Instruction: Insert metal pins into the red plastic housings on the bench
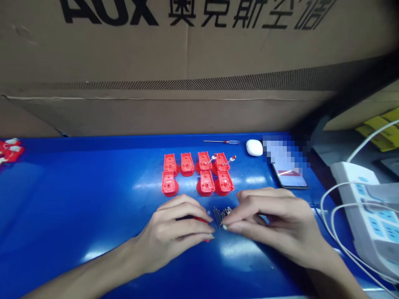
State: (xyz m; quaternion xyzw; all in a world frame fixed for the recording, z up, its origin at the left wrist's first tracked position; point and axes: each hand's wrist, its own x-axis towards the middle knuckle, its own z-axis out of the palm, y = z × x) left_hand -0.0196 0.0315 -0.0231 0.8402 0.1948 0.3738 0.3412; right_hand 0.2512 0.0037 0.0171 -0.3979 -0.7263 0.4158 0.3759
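My left hand (179, 226) lies on the blue table (77, 216) with its fingers curled round a red plastic part (201, 220) that shows only in slivers. My right hand (268, 220) rests beside it, fingers bent and fingertips at a small pile of thin metal pins (220, 214) lying between the two hands. Whether it grips a pin is hidden. Just beyond the hands stand two rows of red plastic housings (199, 174), several in all; two at the right end of the back row carry small pins with white and red tips (232, 158).
A large cardboard box (187, 62) walls off the back of the table. A small screwdriver (222, 142), a white earbud case (254, 147) and a phone (291, 176) lie at the back right. A white power strip (368, 207) with cables sits far right. More red parts (9, 150) lie far left.
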